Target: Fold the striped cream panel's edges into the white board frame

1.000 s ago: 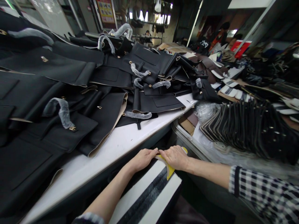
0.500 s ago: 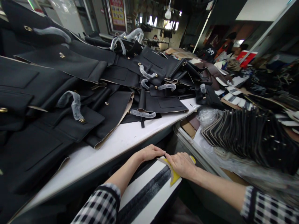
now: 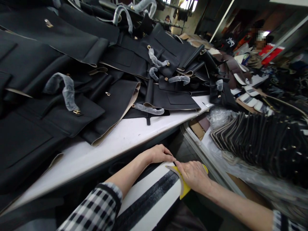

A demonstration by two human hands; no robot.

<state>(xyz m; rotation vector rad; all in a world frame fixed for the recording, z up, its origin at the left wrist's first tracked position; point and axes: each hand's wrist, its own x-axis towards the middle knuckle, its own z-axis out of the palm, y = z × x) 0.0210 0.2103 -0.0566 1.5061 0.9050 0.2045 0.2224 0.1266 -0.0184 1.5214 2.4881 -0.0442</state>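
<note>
A long white board with a dark, scuffed stripe (image 3: 147, 192) down its middle lies in front of me, below the table edge. Over its far end sits a yellow curved piece (image 3: 184, 191) with a pale, crescent-shaped edge. My right hand (image 3: 194, 175) is closed on this yellow piece, thumb pointing toward the left hand. My left hand (image 3: 161, 154) is bent over the board's far corner with its fingers pinched together, their tips nearly meeting the right thumb. What lies between the left fingertips is too small to make out.
Black leather bag pieces (image 3: 120, 96) with plastic-wrapped handles and gold fittings cover much of the white table (image 3: 113, 138). At right, a row of black flaps (image 3: 252, 141) stands on plastic sheeting beside a grey metal rim (image 3: 199, 149). A person (image 3: 167, 19) sits far back.
The view has tilted down and shifted, so the table goods appear higher. Both hands stay at the board's far end, with the yellow piece still in the right hand.
</note>
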